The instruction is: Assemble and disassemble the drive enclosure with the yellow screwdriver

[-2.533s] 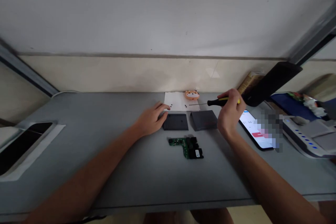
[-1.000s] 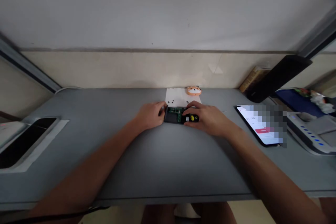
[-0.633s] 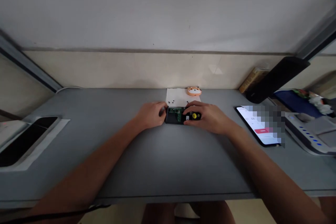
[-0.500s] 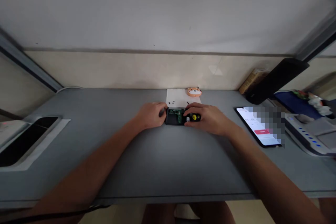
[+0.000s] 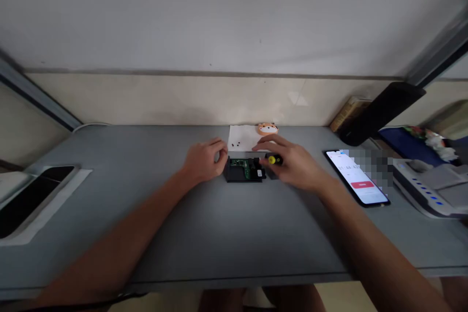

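The left forearm slants in from the lower left and the right forearm from the lower right, the 2 converging ahead of the body. The left grip has its back turned up, fingers curled round toward the thumb. The right grip arches, upper fingers stretched leftward, thumb beneath. 2 thighs show at the bottom.

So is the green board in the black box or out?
Mostly in. The green board lies inside the open black box, but its right end seems to poke past the edge.
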{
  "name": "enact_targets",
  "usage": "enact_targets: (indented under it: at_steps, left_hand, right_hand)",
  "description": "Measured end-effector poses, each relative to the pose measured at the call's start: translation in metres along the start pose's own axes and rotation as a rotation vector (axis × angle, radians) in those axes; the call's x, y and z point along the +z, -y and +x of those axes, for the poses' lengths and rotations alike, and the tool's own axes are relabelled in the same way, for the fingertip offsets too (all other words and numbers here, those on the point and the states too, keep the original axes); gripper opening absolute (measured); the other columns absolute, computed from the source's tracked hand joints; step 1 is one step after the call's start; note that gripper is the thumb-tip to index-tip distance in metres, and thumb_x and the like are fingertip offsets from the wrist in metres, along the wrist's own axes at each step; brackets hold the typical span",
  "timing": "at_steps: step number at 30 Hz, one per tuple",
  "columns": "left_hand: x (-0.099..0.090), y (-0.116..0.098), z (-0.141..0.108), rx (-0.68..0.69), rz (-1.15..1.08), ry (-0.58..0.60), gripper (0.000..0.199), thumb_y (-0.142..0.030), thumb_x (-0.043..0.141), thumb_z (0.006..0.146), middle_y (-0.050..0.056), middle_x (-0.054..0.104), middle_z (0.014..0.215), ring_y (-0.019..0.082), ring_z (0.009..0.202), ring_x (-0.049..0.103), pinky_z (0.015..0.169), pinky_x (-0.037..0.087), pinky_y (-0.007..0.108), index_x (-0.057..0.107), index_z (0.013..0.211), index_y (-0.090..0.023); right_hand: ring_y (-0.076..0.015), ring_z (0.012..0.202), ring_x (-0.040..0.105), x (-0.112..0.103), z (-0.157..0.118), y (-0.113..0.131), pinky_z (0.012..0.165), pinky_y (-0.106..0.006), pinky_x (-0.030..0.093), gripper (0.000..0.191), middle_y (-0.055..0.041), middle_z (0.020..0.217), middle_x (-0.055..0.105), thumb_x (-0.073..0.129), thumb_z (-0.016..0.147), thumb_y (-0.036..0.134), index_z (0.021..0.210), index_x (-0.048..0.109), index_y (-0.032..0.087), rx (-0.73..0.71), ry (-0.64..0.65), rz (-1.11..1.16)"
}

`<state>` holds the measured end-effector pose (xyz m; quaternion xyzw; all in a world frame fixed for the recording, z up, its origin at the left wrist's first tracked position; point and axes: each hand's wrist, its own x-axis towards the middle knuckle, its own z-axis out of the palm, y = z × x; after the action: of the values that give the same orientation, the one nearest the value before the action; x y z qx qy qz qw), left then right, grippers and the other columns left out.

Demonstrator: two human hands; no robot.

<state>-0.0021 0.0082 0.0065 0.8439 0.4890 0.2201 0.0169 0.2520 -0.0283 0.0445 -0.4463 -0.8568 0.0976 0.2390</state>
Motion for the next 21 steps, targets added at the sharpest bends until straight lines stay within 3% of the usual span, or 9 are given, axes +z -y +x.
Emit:
enact_targets:
  at_steps: [4, 7, 9, 11, 15, 21]
  left_hand:
    - [0.008, -0.016, -0.004, 0.221, -0.125, -0.004, 0.032, -0.03, 0.046, 0.098, 0.012, 0.072, 0.111, 0.027, 0.107, 0.066, 0.098, 0.05, 0.042, 0.069, 0.116, -0.018]
    - [0.016, -0.027, -0.008, 0.261, -0.217, 0.116, 0.045, -0.039, 0.061, 0.095, 0.011, 0.066, 0.135, 0.03, 0.125, 0.06, 0.111, 0.044, 0.048, 0.059, 0.136, -0.022]
    - [0.021, -0.031, -0.009, 0.236, -0.273, 0.176, 0.055, -0.04, 0.068, 0.092, 0.01, 0.064, 0.141, 0.031, 0.13, 0.057, 0.115, 0.041, 0.049, 0.054, 0.143, -0.025]
    - [0.023, -0.031, -0.01, 0.184, -0.305, 0.196, 0.059, -0.038, 0.069, 0.092, 0.01, 0.062, 0.145, 0.031, 0.133, 0.056, 0.117, 0.039, 0.05, 0.05, 0.146, -0.026]
    - [0.025, -0.028, -0.01, 0.117, -0.326, 0.184, 0.063, -0.036, 0.07, 0.091, 0.01, 0.062, 0.146, 0.031, 0.134, 0.057, 0.118, 0.038, 0.052, 0.048, 0.149, -0.027]
    - [0.024, -0.027, -0.01, 0.167, -0.309, 0.173, 0.059, -0.036, 0.07, 0.091, 0.01, 0.063, 0.144, 0.031, 0.132, 0.059, 0.118, 0.038, 0.051, 0.051, 0.146, -0.025]
  right_hand:
    - [-0.023, 0.098, 0.07, -0.006, 0.0, 0.003, 0.088, -0.039, 0.054, 0.028, -0.009, 0.104, 0.074, 0.045, 0.101, 0.034, 0.101, 0.071, 0.024, 0.057, -0.559, 0.059]
    - [-0.0193, 0.073, 0.063, -0.006, 0.001, 0.002, 0.069, -0.034, 0.05, 0.042, -0.0041, 0.077, 0.064, 0.038, 0.103, 0.051, 0.089, 0.066, 0.023, 0.234, -0.845, 0.148]
    - [-0.0153, 0.057, 0.051, -0.003, 0.002, 0.001, 0.057, -0.03, 0.041, 0.053, 0.001, 0.062, 0.05, 0.032, 0.103, 0.059, 0.08, 0.062, 0.023, 0.337, -0.872, 0.221]
    - [-0.0134, 0.051, 0.042, 0.001, 0.004, 0.0, 0.052, -0.029, 0.034, 0.057, 0.0036, 0.055, 0.042, 0.033, 0.101, 0.066, 0.075, 0.06, 0.023, 0.406, -0.82, 0.245]
    - [-0.0139, 0.053, 0.048, 0.008, 0.008, -0.002, 0.055, -0.029, 0.036, 0.058, 0.0021, 0.056, 0.053, 0.041, 0.095, 0.074, 0.077, 0.062, 0.022, 0.463, -0.694, 0.241]
    - [-0.0162, 0.059, 0.056, 0.017, 0.009, -0.007, 0.059, -0.028, 0.036, 0.054, -0.002, 0.066, 0.067, 0.046, 0.094, 0.07, 0.078, 0.065, 0.023, 0.507, -0.582, 0.204]
